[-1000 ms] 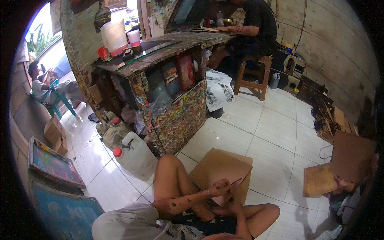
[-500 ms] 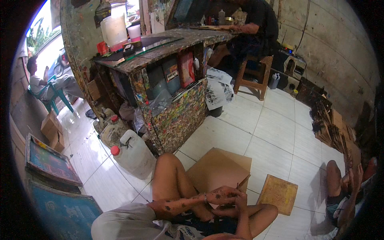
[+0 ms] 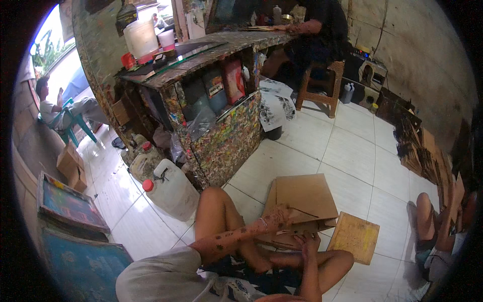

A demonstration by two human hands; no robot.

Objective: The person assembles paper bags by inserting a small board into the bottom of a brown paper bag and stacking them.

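Observation:
I sit cross-legged on the floor over a brown piece of cardboard (image 3: 305, 195), folded, with a dark slit or crease near its lower edge. My left hand (image 3: 278, 217), on a forearm with dark marks and a bracelet, is closed on its lower left edge. At the lower flap, close to my lap, my right hand (image 3: 308, 242) has its fingers bent around the cardboard's edge. Whether either hand also holds something small I cannot make out. Just right of the cardboard a yellowish wooden board (image 3: 354, 237) lies flat on the tiles.
A paint-crusted workbench (image 3: 221, 141) stands ahead, with white jerrycans (image 3: 173, 189) beside it. Framed screens (image 3: 75, 204) lean at left. A brown stool (image 3: 322, 90) is near a person at the bench. Another person's hands (image 3: 448, 231) hold cardboard at right, near stacked cardboard (image 3: 427, 156).
My hands, earlier together over my lap, have moved apart onto the cardboard. The cardboard has shifted right and turned. At right, the other person's cardboard piece has come up into view.

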